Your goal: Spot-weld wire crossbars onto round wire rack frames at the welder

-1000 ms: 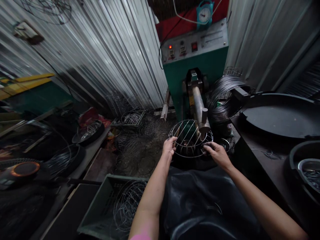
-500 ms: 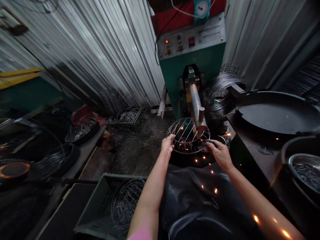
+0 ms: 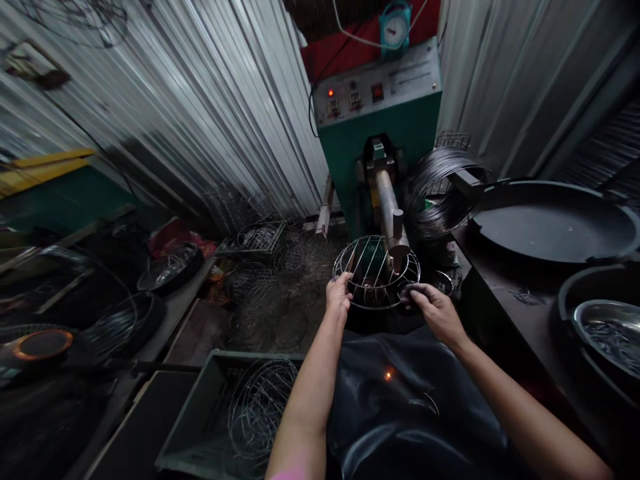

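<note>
A round wire rack (image 3: 373, 288) with parallel crossbars lies under the electrode (image 3: 399, 248) of a green spot-welding machine (image 3: 335, 150). My left hand (image 3: 339, 293) is closed on the rack's left rim, thumb on top. At the right rim my right hand (image 3: 436, 312) is pinched shut, with small dark pieces at its fingertips that I cannot make out. The electrode tip stands over the rack's right part, close to the right fingers. One spark (image 3: 389, 375) glows over the black apron (image 3: 370, 420) on my lap.
A green crate (image 3: 193, 413) with wire racks stands at lower left. More wire pieces lie on the floor behind it. To the right are a wire coil (image 3: 440, 190), a large black pan (image 3: 555, 217) and a metal bowl (image 3: 610, 333) of small metal pieces on a bench.
The shower of sparks has died down to a single spark. A small gap now shows between electrode and rack. Both hands keep nearly the same place; the view has shifted slightly.
</note>
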Demonstrator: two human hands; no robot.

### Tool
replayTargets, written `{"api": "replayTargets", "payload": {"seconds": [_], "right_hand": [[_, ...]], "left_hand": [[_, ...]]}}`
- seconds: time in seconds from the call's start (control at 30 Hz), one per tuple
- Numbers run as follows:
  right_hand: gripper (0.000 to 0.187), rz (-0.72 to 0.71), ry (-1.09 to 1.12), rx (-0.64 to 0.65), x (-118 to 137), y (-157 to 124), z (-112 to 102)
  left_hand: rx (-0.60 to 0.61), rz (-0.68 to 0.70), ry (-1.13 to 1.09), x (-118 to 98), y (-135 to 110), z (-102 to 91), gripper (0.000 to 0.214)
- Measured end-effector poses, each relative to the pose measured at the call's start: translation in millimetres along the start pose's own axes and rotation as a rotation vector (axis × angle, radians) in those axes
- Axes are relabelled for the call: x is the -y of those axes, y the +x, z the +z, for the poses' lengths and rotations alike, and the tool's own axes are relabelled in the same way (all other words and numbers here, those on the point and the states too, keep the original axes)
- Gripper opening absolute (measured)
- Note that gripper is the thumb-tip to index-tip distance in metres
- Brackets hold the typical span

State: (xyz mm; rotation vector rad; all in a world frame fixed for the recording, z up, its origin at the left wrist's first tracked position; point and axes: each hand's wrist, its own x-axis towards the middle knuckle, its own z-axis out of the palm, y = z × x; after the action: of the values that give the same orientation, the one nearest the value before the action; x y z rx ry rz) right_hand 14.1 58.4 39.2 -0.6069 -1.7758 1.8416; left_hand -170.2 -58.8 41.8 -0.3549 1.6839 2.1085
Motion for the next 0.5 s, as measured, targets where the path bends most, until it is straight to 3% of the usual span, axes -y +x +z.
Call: {"api": "replayTargets", "payload": {"seconds": [0.17,0.5], "right_hand": [[0.026,0.044,-0.154,0.097,-6,21,13],[0.025,0.009,-0.209,0.082,-2,26,12]], "left_hand": [[-0.001,0.039,-0.007,3,-1,-3.2,0.035],[0.007,0.074,-0.008,7,3,2.1,0.039]]}}
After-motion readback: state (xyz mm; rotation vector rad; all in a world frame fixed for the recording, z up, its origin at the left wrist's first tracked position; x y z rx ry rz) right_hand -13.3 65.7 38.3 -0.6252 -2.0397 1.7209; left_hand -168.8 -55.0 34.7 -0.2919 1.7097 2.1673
